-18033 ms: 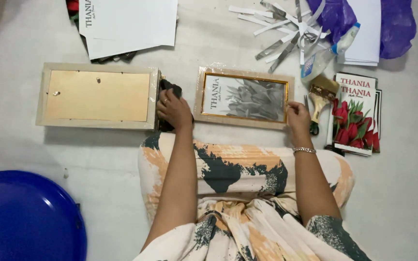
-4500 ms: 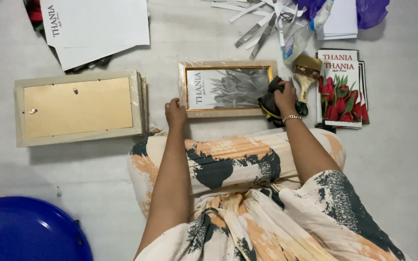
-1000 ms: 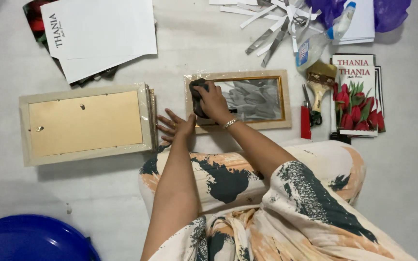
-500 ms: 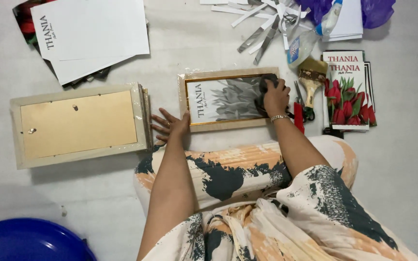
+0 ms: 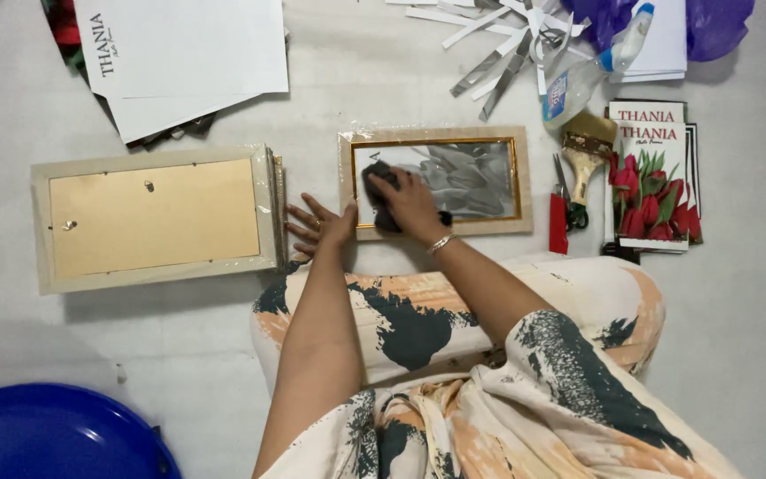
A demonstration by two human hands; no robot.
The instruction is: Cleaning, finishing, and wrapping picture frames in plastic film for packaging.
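The light is bright, soft and even, with no hard glare on the pale floor (image 5: 383,89). A soft shadow lies under the stack of frames (image 5: 157,217) towards 6 o'clock. The glass of the picture frame (image 5: 436,182) gives a grey reflection. The picture is sharp; only the right hand (image 5: 414,204) is slightly blurred.

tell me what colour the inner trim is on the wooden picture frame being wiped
Gold, a thin line inside the pale wooden picture frame, seen in the head view.
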